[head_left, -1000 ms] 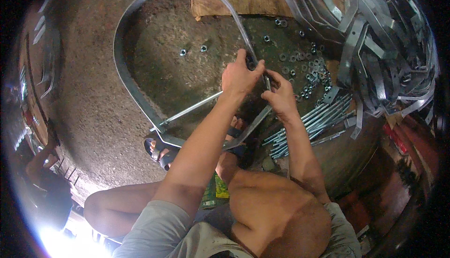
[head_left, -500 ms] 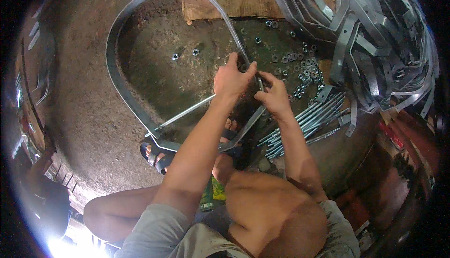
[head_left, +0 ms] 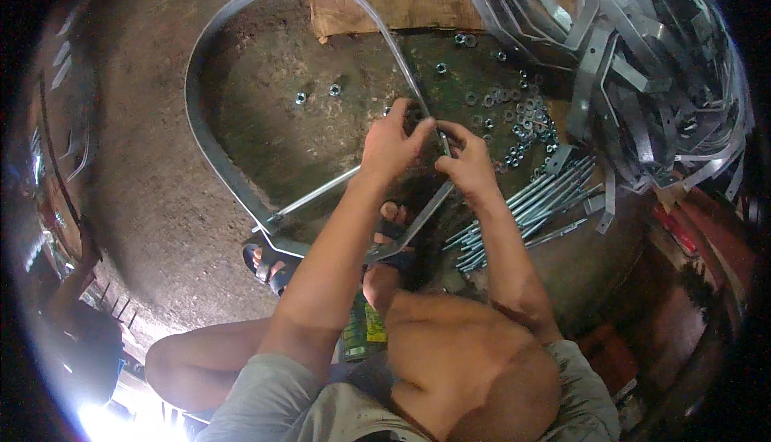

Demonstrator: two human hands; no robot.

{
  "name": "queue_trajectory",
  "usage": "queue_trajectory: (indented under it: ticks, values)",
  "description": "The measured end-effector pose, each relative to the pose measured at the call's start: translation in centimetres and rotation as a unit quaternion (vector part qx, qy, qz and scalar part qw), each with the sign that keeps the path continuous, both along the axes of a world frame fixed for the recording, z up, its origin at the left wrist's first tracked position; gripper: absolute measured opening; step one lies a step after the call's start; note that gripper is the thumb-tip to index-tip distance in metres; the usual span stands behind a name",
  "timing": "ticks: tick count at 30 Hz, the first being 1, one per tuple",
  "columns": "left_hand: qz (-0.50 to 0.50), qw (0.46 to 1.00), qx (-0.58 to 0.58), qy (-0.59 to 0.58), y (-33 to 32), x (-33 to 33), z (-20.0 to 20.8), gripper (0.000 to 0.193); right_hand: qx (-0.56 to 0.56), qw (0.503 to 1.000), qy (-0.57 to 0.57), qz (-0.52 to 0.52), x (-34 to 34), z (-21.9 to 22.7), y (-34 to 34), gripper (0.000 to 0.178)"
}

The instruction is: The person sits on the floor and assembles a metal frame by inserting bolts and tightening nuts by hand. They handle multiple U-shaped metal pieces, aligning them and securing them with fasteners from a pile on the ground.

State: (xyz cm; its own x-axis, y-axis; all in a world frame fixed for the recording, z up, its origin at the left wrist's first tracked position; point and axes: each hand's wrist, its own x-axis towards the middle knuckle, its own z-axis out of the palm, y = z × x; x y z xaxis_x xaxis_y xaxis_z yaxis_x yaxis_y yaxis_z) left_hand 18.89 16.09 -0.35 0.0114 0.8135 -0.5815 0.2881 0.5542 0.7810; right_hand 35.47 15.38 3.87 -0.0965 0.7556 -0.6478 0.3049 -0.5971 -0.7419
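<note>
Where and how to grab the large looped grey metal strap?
Likely the strap at its left curve, from the person's left: thin and bare there, it should suit a pinch across its thickness. The left hand and right hand crowd its other side.

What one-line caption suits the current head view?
Left hand and right hand at a bent metal band, piled rods and loose nuts on the floor nearby.
</note>
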Motion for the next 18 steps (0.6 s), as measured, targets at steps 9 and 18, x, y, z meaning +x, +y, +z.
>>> queue_trajectory:
  ticks: [9,18]
  values:
    - [-0.094,0.983,0.156,0.016,-1.3,-0.4,-2.0,0.040,-0.007,0.999,0.024,-0.022,0.2,-0.9,-0.5,0.065]
    - [-0.106,0.979,0.164,0.068,-1.2,0.1,-0.8,0.028,-0.016,1.000,0.013,-0.018,0.3,-0.6,-0.4,0.064]
